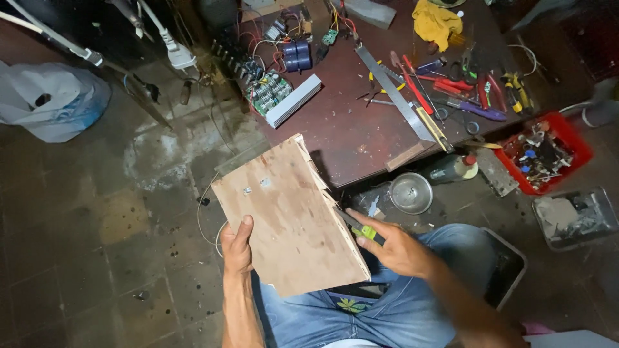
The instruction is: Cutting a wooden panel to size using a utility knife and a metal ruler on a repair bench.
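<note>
A brown plywood board (290, 216) rests tilted over my lap, with two small metal bits near its upper left. My left hand (236, 246) grips its lower left edge, thumb on top. My right hand (393, 245) holds a utility knife with a yellow-green handle (362, 229), its tip against the board's right edge.
A dark red low table (342, 129) ahead carries a circuit board with heat sink (284, 95), a metal ruler (394, 93), pliers, screwdrivers and a yellow rag (436, 22). A steel bowl (411, 193), a red parts tray (548, 153) and a white bag (51, 100) sit on the tiled floor.
</note>
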